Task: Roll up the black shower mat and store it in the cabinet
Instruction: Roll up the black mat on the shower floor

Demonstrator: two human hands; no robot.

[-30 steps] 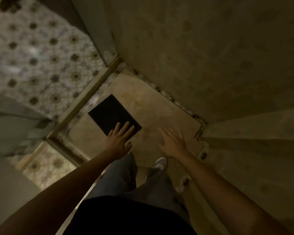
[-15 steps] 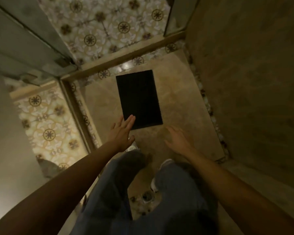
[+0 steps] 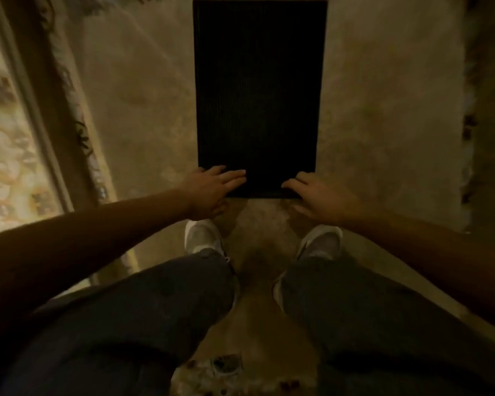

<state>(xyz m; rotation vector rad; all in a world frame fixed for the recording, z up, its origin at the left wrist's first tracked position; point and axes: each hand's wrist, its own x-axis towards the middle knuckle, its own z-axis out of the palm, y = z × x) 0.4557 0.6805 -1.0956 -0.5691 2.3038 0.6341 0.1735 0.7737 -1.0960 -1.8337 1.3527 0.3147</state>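
Since half a second ago both hands have come down from the air onto the black shower mat (image 3: pixel 259 92), and I am now squatting close behind it. Before, the mat was lying turned a little in my view; now it lies straight, long side running toward 12 o'clock, flat on the beige shower floor (image 3: pixel 383 110).

My left hand (image 3: pixel 209 190) rests at the near left corner, at about 11 o'clock from my shoes, fingers (image 3: pixel 232 176) stretched and nearly flat on the mat surface — not closed on anything yet. My right hand (image 3: pixel 317 198) is at the near right corner, fingers bent down over the near edge; I cannot tell if they are already under the mat or only touching it.

I judge that this means the rolling can start now: the near short edge is the one to lift and turn away from me. Nothing is rolled yet, and the cabinet is not in view.

For the room: toward 12 o'clock the floor is free along the whole mat. At 9 o'clock a raised threshold (image 3: pixel 57 115) stands well apart from the mat, with patterned tiles (image 3: pixel 9 155) behind it. At 3 o'clock the wall base (image 3: pixel 469 138) is near but not touching. My white shoes (image 3: pixel 202 237) are just behind the near edge.
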